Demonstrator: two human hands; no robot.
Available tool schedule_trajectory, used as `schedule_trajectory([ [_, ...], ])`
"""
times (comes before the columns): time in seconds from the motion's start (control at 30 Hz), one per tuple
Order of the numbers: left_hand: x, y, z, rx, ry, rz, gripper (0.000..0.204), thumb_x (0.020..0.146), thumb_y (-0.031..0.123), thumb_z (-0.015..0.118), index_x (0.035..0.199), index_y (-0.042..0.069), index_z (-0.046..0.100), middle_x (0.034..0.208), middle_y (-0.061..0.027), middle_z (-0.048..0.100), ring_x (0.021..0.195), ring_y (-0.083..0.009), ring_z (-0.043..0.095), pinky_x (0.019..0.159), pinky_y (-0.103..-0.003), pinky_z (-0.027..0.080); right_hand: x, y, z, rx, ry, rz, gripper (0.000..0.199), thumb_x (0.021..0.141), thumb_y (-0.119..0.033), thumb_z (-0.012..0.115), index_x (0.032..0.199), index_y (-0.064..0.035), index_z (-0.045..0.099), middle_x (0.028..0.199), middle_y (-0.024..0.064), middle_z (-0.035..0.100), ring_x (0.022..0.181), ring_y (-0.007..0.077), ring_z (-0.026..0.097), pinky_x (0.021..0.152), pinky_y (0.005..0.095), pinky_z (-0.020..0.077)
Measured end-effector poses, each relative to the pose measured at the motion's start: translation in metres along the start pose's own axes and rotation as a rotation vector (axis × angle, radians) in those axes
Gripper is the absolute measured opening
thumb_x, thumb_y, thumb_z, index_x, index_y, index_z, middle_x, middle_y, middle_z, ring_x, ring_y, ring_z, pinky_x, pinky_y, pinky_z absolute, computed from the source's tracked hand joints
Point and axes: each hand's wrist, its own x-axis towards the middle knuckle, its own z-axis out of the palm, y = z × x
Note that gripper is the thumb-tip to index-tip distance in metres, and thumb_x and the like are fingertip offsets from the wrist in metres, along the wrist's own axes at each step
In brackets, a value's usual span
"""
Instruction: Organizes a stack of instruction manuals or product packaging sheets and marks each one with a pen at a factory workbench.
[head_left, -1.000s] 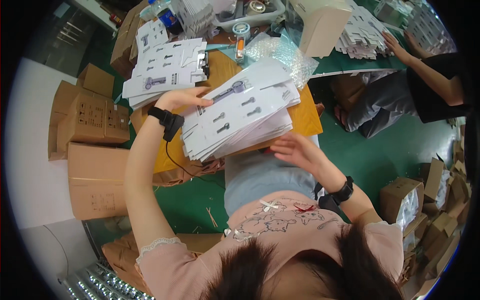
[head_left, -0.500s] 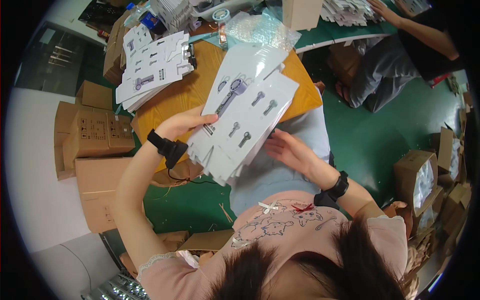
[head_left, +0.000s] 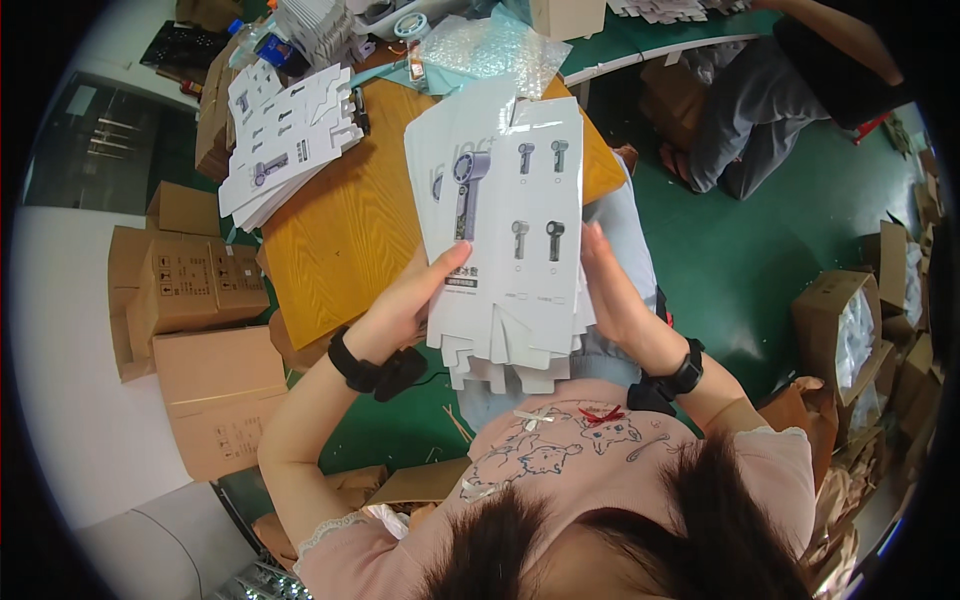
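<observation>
While hands point(head_left: 407, 303) flank ctn stack point(head_left: 504, 220), now straight, slanted b4

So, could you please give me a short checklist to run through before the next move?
1. Left hand on the held carton stack: ok, thumb on its front.
2. Right hand gripping: cannot tell; it is at the stack's right edge.
3. Held cartons lined up: not ok, edges uneven at left and bottom.
4. Second carton stack apart from the held one: ok, on the left side of the wooden table.
5. Carton count: cannot tell.
</observation>
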Motion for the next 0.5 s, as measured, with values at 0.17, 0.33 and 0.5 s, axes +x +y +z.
schedule_trajectory([
  [0.17, 0.011, -0.024, 0.004, -0.053, 0.002, -0.023, 0.071, 0.079, 0.035, 0.060, 0.130, 0.001, 0.023, 0.126, -0.0112, 0.039, 0.114, -0.0191, 0.039, 0.093, -0.032, 0.034, 0.000, 0.001, -0.018, -0.055, 0.035, -0.073, 0.074, 0.084, -0.047, 0.045, 0.135, -0.0022, 0.013, 0.136, 0.0129, 0.026, 0.124, 0.0239, 0.026, 0.101, 0.0318, 0.0207],
  [0.33, 0.008, -0.032, 0.011, 0.063, 0.006, 0.082, 0.079, 0.073, 0.040, 0.065, 0.129, 0.001, 0.024, 0.123, -0.0108, 0.041, 0.113, -0.0201, 0.040, 0.093, -0.033, 0.033, 0.000, -0.004, -0.032, -0.180, 0.016, -0.104, 0.087, 0.077, -0.045, 0.056, 0.135, 0.0004, 0.009, 0.138, 0.0144, 0.020, 0.126, 0.0240, 0.022, 0.102, 0.0323, 0.0172],
  [0.5, -0.003, -0.013, 0.026, 0.115, 0.078, 0.323, 0.082, 0.069, 0.040, 0.068, 0.126, -0.001, 0.027, 0.119, -0.0109, 0.043, 0.110, -0.0203, 0.042, 0.092, -0.033, 0.034, 0.001, -0.030, -0.020, -0.339, -0.047, -0.218, 0.109, 0.063, -0.049, 0.067, 0.135, 0.0019, 0.004, 0.139, 0.0161, 0.014, 0.130, 0.0241, 0.014, 0.104, 0.0327, 0.0118],
])
